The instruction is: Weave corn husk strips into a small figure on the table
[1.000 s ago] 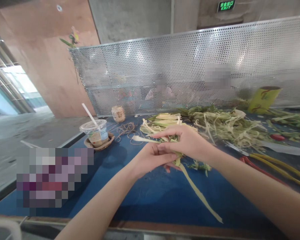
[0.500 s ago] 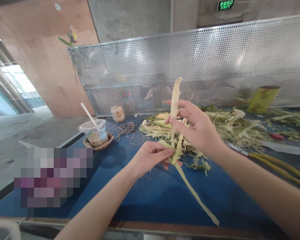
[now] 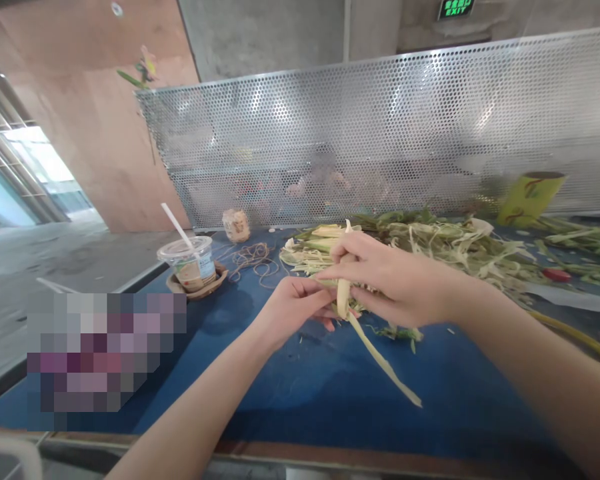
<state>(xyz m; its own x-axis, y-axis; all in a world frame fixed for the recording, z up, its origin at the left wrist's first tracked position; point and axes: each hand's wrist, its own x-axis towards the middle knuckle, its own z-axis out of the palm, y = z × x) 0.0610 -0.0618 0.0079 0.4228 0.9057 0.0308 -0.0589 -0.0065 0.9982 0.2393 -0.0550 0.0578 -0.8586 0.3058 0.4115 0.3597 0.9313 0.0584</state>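
Note:
Pale yellow corn husk strips are bent together between my two hands above the blue table. My left hand pinches them from the left, its fingertips partly behind the strips. Closed over the upper part of the husk, my right hand presses a strip down in front of the left fingertips. One long narrow strip trails from the hands toward the lower right. Behind them lies a pile of husk pieces, partly covered by my right hand.
A lidded cup with a straw stands in a coaster-like holder at left. Tangled twine and a small woven pale cylinder lie behind. More husks, a yellow tube and yellow-handled scissors are at right. A perforated metal screen borders the back.
My right hand has come down and left, folding the upright husk strip over toward my left hand. The trailing strip's end has shifted slightly up and left.

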